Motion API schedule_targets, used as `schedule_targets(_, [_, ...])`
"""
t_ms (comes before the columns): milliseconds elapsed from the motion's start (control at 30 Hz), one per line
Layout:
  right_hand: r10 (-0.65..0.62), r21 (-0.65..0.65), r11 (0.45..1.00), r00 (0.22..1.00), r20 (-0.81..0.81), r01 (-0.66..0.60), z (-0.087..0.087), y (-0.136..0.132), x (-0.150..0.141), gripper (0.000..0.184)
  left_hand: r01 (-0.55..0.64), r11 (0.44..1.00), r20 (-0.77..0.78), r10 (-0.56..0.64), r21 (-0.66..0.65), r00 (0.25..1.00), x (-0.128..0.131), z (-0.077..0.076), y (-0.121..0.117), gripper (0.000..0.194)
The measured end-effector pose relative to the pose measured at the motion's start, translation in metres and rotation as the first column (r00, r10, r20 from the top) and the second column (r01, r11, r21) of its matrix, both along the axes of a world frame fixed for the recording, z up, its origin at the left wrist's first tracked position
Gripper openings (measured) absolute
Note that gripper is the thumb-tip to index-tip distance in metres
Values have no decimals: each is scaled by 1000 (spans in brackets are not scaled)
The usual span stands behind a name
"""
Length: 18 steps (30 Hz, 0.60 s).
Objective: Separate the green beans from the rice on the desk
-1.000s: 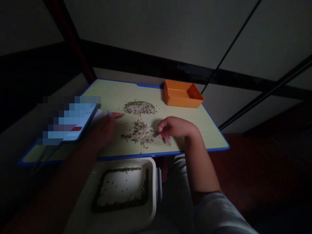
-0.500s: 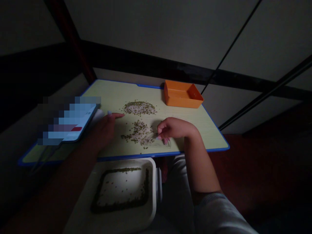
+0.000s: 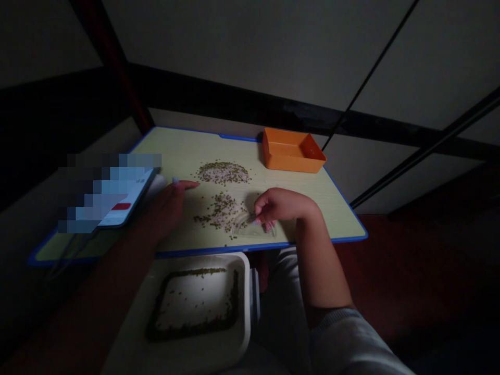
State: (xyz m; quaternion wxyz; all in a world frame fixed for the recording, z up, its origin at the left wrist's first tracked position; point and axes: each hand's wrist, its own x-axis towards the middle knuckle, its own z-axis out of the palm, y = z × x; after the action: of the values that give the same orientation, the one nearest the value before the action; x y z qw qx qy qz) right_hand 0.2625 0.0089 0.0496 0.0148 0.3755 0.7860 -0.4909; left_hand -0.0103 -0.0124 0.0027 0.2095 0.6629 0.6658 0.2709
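Note:
In my right hand (image 3: 277, 205) is a clear protractor (image 3: 253, 228), pinched between thumb and fingers and lying low over the board. Its left end meets the right edge of a near pile of green beans and white grains (image 3: 222, 211). Behind that lies a second, wider mixed pile (image 3: 224, 172). My left hand (image 3: 172, 200) rests on the board left of the piles, one finger stretched toward them, holding nothing. Its other fingers are partly hidden in shadow.
A yellow folding table (image 3: 175, 146) with a blue edge carries everything. An orange box (image 3: 295, 164) stands at the back right, and a phone (image 3: 121, 203) leans at the left. Below the front edge sits a white basin (image 3: 244, 312) with green beans along its inner sides.
My right hand has shifted slightly to the right with the protractor, whose curved outline shows more clearly. My left hand and both piles look the same.

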Motion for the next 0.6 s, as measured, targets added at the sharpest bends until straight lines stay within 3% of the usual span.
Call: schedule_targets(600, [-3,-55,998,1000,-10,2,2,-2,0,19,8,999,15,-9,37,1000,-3,-5,2,64])
